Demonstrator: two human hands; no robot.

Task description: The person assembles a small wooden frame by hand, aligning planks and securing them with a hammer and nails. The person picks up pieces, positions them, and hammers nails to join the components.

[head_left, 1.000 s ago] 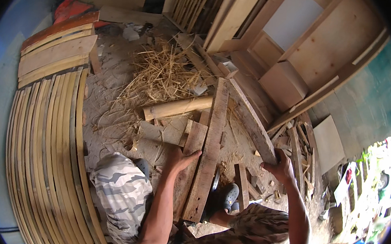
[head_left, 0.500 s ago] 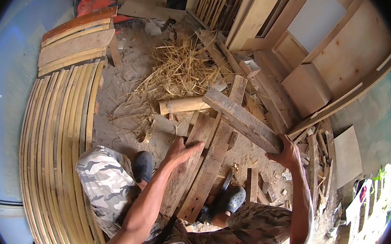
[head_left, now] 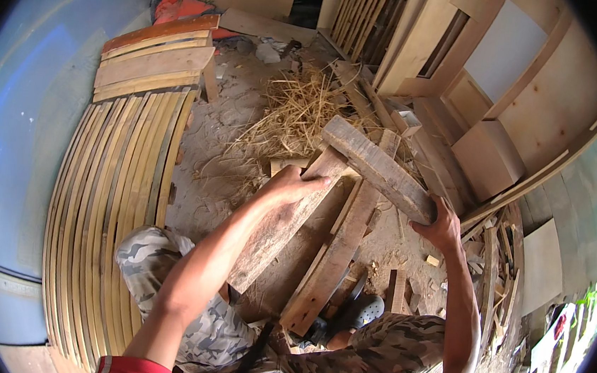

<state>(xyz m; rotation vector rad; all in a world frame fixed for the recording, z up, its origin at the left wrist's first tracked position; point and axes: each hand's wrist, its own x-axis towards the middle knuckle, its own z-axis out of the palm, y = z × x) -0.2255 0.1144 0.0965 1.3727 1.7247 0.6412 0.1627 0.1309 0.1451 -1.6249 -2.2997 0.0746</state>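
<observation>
My left hand (head_left: 293, 185) is closed around the upper part of a rough wooden plank (head_left: 273, 235), its thumb lying across the top face. The plank slants down toward my left knee. In my right hand (head_left: 442, 225) is the near end of a thick, weathered wooden board (head_left: 378, 168), gripped between thumb and fingers. That board's far end meets or overlaps the top of the left plank; whether they touch, I cannot tell. Between my legs, a long wooden beam (head_left: 337, 250) lies lengthwise, running partly beneath the thick board.
A bamboo slat bench (head_left: 109, 205) lines the left side. Straw (head_left: 298, 112) is heaped ahead on the dirt floor. Wooden cabinet panels (head_left: 489, 160) lean at the right, with scrap wood (head_left: 501, 268) below them. A grey clog (head_left: 364, 311) shows by the beam.
The left plank has been lifted and shifted away from the beam, opening a gap between them. My right hand still holds the thick board. The whole view has turned slightly left.
</observation>
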